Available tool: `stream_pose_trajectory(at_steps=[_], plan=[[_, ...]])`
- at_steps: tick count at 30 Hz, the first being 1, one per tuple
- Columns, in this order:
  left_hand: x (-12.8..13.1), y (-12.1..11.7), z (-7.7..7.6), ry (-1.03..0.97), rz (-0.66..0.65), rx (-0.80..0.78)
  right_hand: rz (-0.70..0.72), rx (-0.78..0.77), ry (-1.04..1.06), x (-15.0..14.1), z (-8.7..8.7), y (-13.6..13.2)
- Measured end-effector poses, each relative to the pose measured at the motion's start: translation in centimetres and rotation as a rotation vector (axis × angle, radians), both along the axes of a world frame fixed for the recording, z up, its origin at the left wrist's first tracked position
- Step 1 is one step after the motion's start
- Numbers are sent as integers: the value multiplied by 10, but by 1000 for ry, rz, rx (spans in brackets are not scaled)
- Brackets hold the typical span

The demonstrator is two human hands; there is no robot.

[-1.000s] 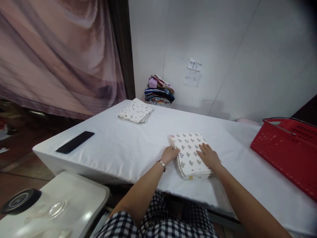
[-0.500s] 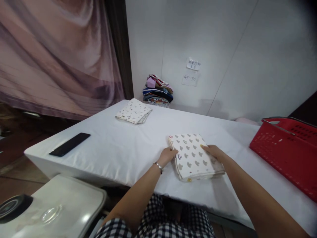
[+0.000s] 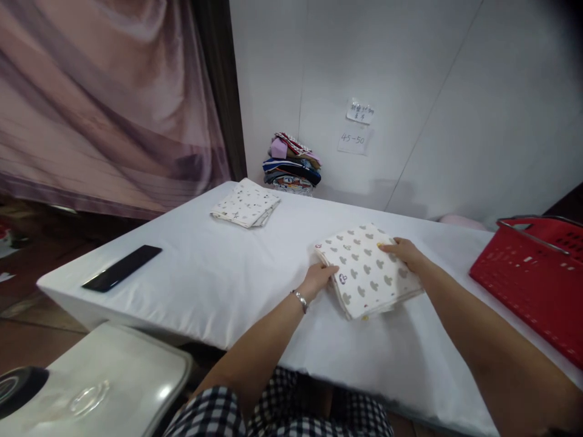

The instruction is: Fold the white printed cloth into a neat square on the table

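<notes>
A folded white cloth with grey mouse-head prints (image 3: 367,273) is raised off the white table (image 3: 218,273), tilted up at its far side. My left hand (image 3: 321,277) grips its near left corner, fingers curled under the edge. My right hand (image 3: 403,252) grips its right edge, thumb on top. A metal bracelet sits on my left wrist.
A second folded patterned cloth (image 3: 246,204) lies at the table's far left. A black phone (image 3: 122,267) lies near the left edge. A red basket (image 3: 532,273) stands at the right. A pile of coloured clothes (image 3: 291,164) sits by the wall. A white chair (image 3: 91,388) is at bottom left.
Both hands went from resting flat on the folded cloth to gripping its sides. The cloth has been lifted and shifted slightly away and to the right.
</notes>
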State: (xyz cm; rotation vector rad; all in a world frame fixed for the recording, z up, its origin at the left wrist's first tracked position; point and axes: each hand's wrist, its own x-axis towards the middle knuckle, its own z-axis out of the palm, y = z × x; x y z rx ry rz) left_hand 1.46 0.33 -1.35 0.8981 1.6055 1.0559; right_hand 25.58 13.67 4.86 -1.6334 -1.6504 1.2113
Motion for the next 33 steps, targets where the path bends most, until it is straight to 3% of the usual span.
stream_pose_trajectory(at_steps=[3, 5, 10, 13, 17, 25, 30, 33], plan=[[12, 23, -3, 26, 2, -41, -74, 250, -361, -7, -1, 26], [15, 33, -8, 37, -4, -57, -54, 391, -511, -20, -10, 29], [11, 38, -20, 85, -31, -55, 312, 664, -500, -60, -46, -5], [10, 38, -24, 117, -36, -55, 447, 652, -634, -73, -66, -28], [12, 36, -23, 121, -34, -52, 478, 631, -757, -76, -81, -39], [-5, 48, -14, 84, 51, -58, 483, 591, -762, -76, -77, -40], [-34, 69, -11, 267, 141, -3, 484, 589, -754, -77, -76, -42], [-44, 78, -10, 402, 129, 55, 479, 579, -739, -77, -76, -42]])
